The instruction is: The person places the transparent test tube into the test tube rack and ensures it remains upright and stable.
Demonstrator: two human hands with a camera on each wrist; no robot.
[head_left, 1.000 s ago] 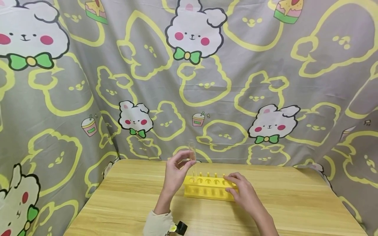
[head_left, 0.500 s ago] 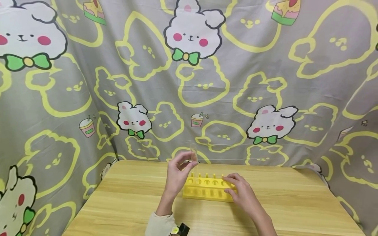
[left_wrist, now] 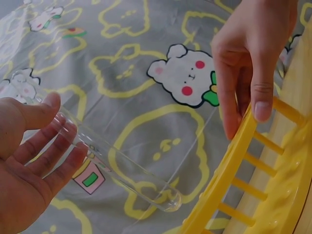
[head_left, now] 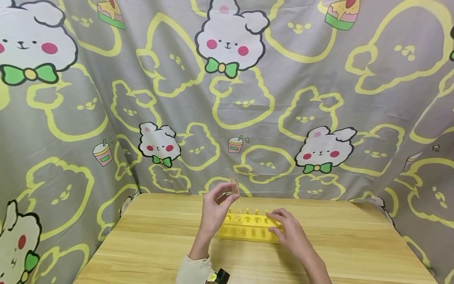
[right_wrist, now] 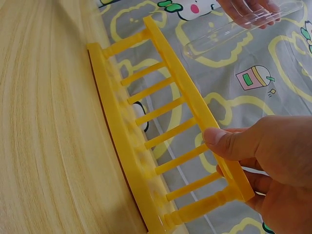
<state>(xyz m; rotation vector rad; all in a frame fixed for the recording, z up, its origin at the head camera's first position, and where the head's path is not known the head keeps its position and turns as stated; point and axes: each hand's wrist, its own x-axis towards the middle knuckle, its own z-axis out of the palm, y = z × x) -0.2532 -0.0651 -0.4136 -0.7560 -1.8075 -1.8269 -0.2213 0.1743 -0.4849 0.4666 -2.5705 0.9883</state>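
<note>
A clear glass test tube (left_wrist: pixel 131 165) is pinched between the thumb and fingers of my left hand (head_left: pixel 213 209). In the left wrist view its rounded end hangs just above the top bar of a yellow test tube rack (head_left: pixel 250 236), apart from it. Seen from the head, the tube stands nearly upright over the rack's left part, near the second hole. My right hand (head_left: pixel 292 230) grips the rack's right end, with the thumb (right_wrist: pixel 222 141) on the near side of the top bar and fingers behind it. The rack stands upright on the table, with round holes and a row of pegs at the back.
The wooden table (head_left: pixel 152 236) extends on both sides of the rack. A grey patterned curtain (head_left: pixel 255 134) hangs behind its far edge and at both sides. A small black device (head_left: pixel 222 276) is on the left wrist by the sleeve.
My left hand has shifted slightly right with the test tube, from the rack's leftmost hole to about the second. The right hand keeps its hold on the rack.
</note>
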